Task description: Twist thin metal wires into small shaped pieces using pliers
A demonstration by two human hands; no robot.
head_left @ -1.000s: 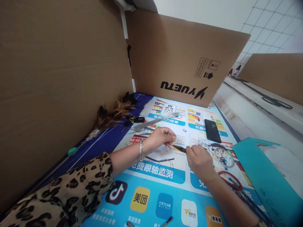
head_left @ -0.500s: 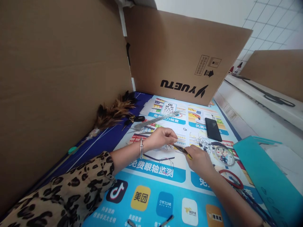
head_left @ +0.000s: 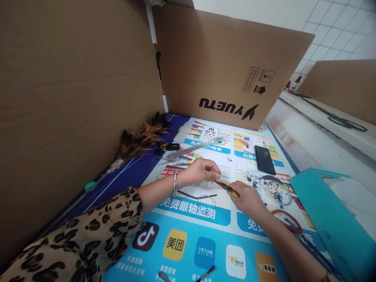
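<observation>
Yellow-and-black pliers (head_left: 226,187) are gripped in the closed right hand (head_left: 248,199), above the printed sheet (head_left: 217,235), with their tips just beside the left hand (head_left: 205,171). The left thumb and fingers are pinched together; what is held there is too fine to tell. Something dark (head_left: 277,196) is contained in the round clear dish (head_left: 290,198), white material (head_left: 352,199) in the teal box (head_left: 326,219).

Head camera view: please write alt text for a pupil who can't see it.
A person's right hand holds black-and-yellow pliers, their tips near the left hand; anything pinched there is too fine to make out. Beyond, thin metal rods and a black phone lie on a printed sheet, a feather duster to the left.
</observation>
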